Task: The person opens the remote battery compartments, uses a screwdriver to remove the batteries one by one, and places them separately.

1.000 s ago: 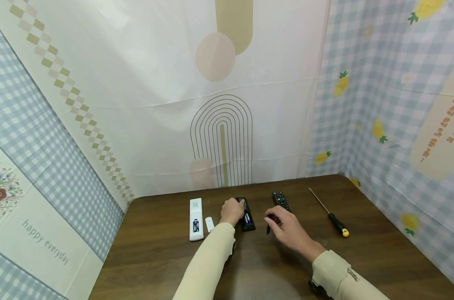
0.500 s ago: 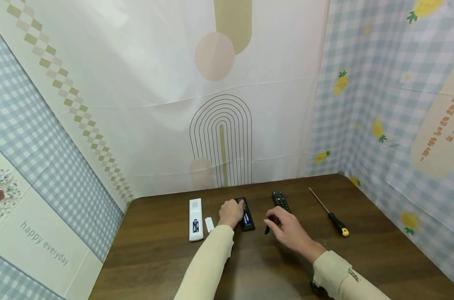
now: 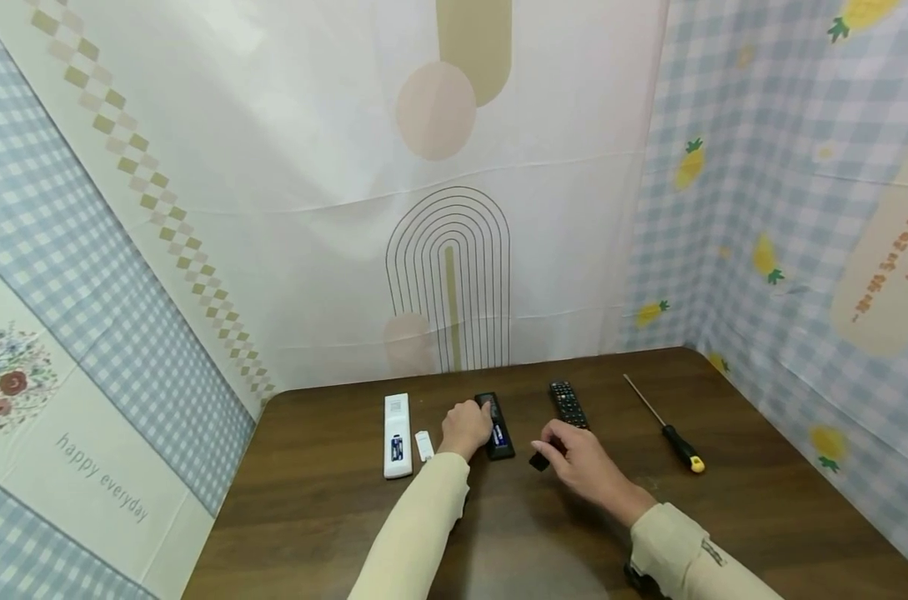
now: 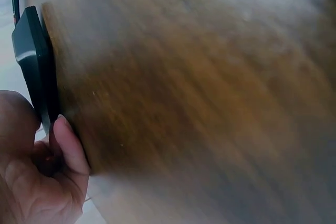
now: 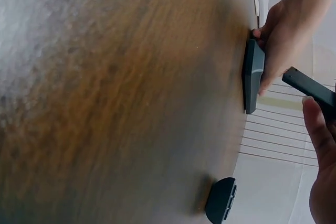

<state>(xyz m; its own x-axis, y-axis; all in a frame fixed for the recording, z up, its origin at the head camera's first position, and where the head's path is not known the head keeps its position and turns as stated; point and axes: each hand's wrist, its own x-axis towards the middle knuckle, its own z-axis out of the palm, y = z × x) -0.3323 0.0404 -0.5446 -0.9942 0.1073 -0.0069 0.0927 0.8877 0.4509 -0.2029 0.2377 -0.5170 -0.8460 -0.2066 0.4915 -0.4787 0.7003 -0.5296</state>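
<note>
A black remote control [image 3: 503,446] lies back side up on the table, blue batteries [image 3: 498,435] showing in its uncovered compartment. My left hand [image 3: 465,427] grips this remote by its far part, and in the left wrist view thumb and fingers pinch the remote's end [image 4: 32,51]. To the right, my right hand [image 3: 583,462] pinches a small black battery cover [image 3: 539,461], held above the table and apart from the remote. In the right wrist view the cover [image 5: 310,88] is a flat dark strip between thumb and fingers, some of which are out of frame.
Left of my left hand lie a white remote [image 3: 397,442] with its battery compartment uncovered and a small white cover [image 3: 424,446]. Another black remote [image 3: 568,403], buttons up, sits behind my right hand. A screwdriver [image 3: 675,443] lies at the right. Patterned cloth walls border the table [image 3: 296,517].
My right hand has turned the black battery cover from a narrow edge-on look to showing more of its flat face. My left hand stays on the remote. The head view has shifted slightly.
</note>
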